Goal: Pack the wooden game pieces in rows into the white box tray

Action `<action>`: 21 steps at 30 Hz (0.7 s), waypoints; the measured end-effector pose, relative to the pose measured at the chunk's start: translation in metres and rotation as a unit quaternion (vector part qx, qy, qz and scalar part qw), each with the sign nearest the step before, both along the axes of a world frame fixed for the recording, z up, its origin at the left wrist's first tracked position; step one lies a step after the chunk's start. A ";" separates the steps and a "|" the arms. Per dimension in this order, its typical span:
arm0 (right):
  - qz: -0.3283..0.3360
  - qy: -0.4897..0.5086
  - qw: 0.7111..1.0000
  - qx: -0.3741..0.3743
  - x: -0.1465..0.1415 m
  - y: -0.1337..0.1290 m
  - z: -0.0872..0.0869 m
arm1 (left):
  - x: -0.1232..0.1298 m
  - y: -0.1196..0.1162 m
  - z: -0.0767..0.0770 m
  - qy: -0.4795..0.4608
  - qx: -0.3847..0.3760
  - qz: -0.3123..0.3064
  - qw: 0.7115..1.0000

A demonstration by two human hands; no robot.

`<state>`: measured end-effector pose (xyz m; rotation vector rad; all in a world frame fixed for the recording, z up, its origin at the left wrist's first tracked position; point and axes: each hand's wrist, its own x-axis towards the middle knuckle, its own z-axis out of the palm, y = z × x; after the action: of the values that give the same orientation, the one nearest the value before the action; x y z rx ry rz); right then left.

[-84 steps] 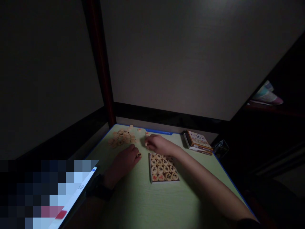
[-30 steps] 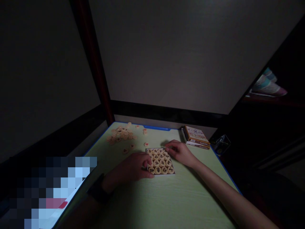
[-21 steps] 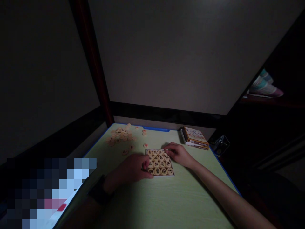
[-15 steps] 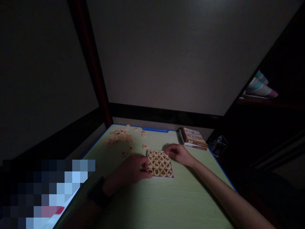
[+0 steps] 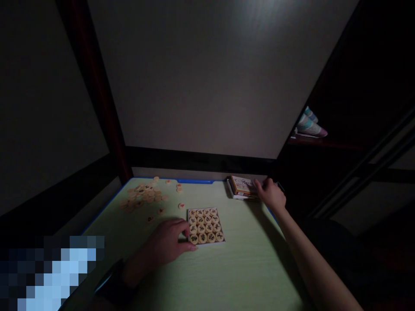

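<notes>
A shallow square box (image 5: 206,245) holds rows of round wooden pieces with dark characters. At its left edge rests my left hand (image 5: 168,242), thumb and fingers apart, the thumb near the lower left corner. Farther back on the right, my right hand (image 5: 272,195) is at the right end of the stacked flat boxes (image 5: 241,185). Its fingers bend over the top box's right side; whether they grip it is hard to see. Loose round pieces (image 5: 145,194) lie heaped at the back left of the green table (image 5: 207,276).
A few single pieces (image 5: 181,206) lie between the heap and the square box. Behind the table stands a grey panel (image 5: 201,86) with a dark lower band. Striped cloth (image 5: 311,125) sits on a dark shelf at the right.
My right hand has left the square box and moved right and back to the stacked boxes. My left hand stays by the square box. The whole view has turned to the right.
</notes>
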<state>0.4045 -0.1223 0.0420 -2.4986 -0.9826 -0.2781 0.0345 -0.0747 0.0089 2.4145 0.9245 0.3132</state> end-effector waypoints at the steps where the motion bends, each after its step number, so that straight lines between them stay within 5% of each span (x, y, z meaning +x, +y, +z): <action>1: -0.011 0.029 0.999 -0.042 0.007 -0.002 -0.002 | 0.001 -0.001 0.000 0.000 0.001 0.001 1.000; 4: 0.024 0.101 0.991 -0.085 0.019 -0.002 -0.012 | 0.006 -0.004 -0.001 0.001 0.005 0.013 1.000; 10: 0.041 0.248 0.967 0.035 0.029 0.007 -0.021 | 0.012 -0.009 -0.004 -0.011 -0.003 0.016 1.000; 21: 0.073 0.427 0.895 0.108 0.024 0.010 -0.028 | 0.012 -0.012 -0.009 -0.014 0.027 0.002 1.000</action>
<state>0.4284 -0.1128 0.0142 -1.9791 -0.6898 0.6765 0.0462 -0.0868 0.0003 2.4514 0.9193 0.3759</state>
